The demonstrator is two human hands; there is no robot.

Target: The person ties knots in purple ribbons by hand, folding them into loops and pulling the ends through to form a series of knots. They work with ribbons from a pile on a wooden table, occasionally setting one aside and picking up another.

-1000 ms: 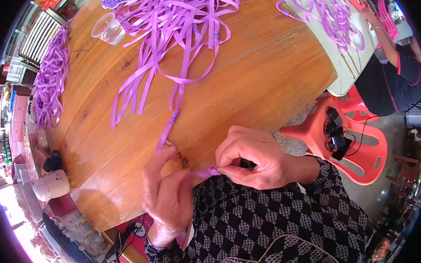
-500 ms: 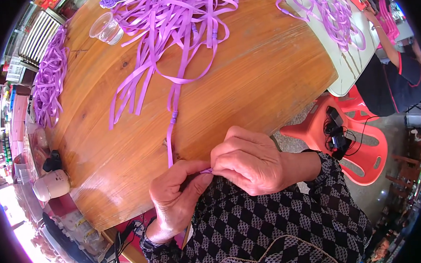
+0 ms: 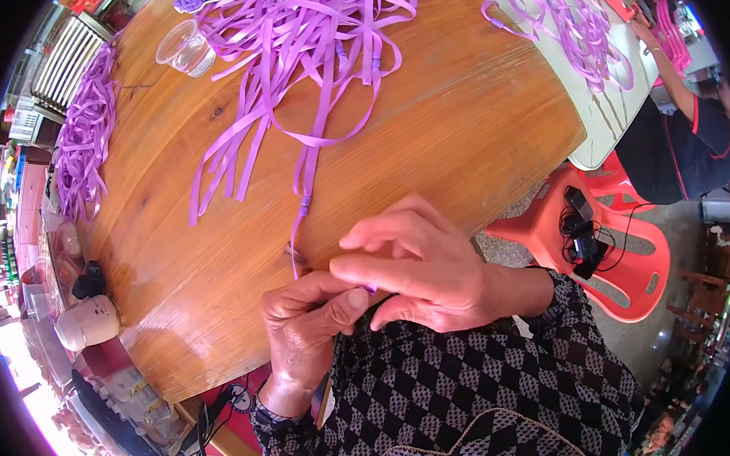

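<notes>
Upper garment: long-sleeved black fabric top [image 3: 485, 369] with grey textured diamond checks. Thin pale-gold trim [image 3: 499, 409] curves across the front. Matching left sleeve [image 3: 280, 435] and right sleeve [image 3: 570, 296]. Left hand [image 3: 312, 320] and right hand [image 3: 428, 266] ungloved.

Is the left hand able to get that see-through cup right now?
Probably, with a stretch: just wooden tabletop and loose ribbon ends seem to lie between the left hand and the see-through cup. But its fingers look busy pinching purple ribbon.
</notes>
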